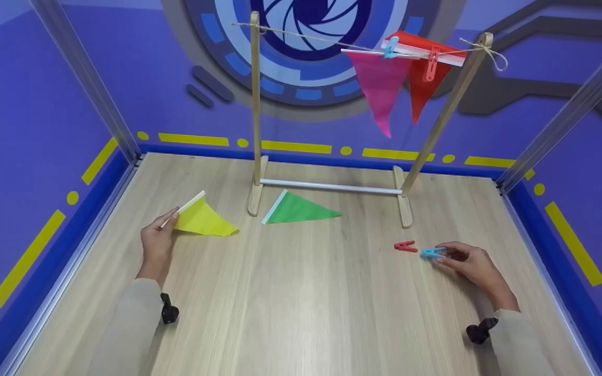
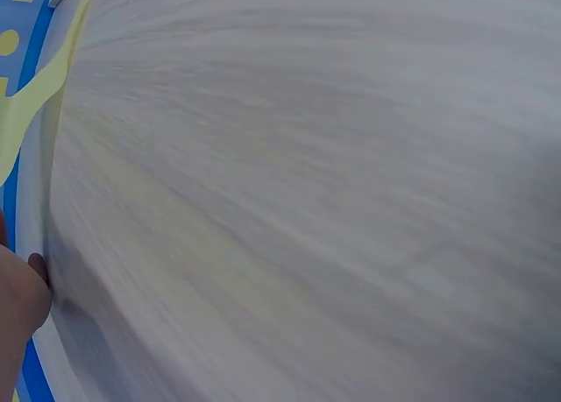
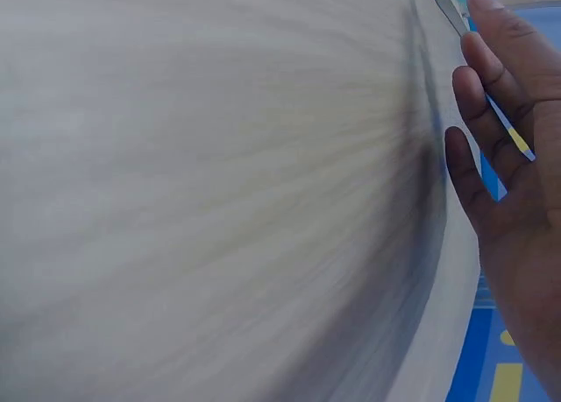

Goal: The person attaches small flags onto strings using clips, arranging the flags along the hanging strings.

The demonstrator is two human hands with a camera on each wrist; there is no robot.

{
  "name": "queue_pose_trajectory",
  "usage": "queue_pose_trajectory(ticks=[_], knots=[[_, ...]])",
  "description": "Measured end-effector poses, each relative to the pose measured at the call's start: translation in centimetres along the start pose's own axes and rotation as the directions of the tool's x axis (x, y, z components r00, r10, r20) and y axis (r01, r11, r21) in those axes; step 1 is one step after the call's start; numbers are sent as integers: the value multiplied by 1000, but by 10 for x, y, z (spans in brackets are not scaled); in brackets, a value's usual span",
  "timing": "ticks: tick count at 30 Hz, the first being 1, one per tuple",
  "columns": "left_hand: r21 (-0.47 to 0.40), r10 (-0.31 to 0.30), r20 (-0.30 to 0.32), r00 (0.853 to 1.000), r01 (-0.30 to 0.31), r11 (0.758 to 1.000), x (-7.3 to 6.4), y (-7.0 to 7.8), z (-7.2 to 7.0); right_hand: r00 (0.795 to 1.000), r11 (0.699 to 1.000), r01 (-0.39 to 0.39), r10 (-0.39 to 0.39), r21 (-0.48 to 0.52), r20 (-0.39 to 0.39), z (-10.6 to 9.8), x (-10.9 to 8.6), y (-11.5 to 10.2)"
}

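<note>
I judged this the pick-up step. Left grip (image 1: 157, 240) pinched the yellow pennant (image 1: 201, 218) by its edge at the desk's (image 1: 306, 292) left; right grip (image 1: 472, 262) pinched the blue clip (image 1: 430, 253) (red clip (image 1: 404, 246) just beside). Next move likely called for lifting both to the string (image 1: 306, 36).

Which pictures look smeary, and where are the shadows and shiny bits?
Head view: fairly clear, with a pale shine on the table and shadow by the right hand; left wrist view: smeary wood grain, a washed-out yellow flag, shadow beside the left hand; right wrist view: smeary wood too, with a long dark shadow.
</note>
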State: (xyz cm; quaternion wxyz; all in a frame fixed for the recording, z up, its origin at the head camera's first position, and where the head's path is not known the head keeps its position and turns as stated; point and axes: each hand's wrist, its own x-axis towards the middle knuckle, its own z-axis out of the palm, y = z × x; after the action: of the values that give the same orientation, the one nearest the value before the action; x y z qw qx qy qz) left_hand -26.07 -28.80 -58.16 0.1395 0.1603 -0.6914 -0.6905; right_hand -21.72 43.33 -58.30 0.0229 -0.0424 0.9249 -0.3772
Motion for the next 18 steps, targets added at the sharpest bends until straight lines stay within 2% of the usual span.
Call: queue_pose_trajectory(ticks=[4,9,14,18], knots=[[22,20,21,1000,-20,1000,-7,15,2,1000,1000,7,-8,-18,-19,-4,1,-5],[77,90,73,993,-96,992,-11,28,7,996,998,47,-51,-51,-68,-10,4,-13],[90,188,143,972,-202,975,-6,34,15,995,998,35,-40,-59,-90,-15,5,-18],[83,239,195,951,-259,962,-3,38,23,995,997,34,-40,-68,-91,-15,7,-22]])
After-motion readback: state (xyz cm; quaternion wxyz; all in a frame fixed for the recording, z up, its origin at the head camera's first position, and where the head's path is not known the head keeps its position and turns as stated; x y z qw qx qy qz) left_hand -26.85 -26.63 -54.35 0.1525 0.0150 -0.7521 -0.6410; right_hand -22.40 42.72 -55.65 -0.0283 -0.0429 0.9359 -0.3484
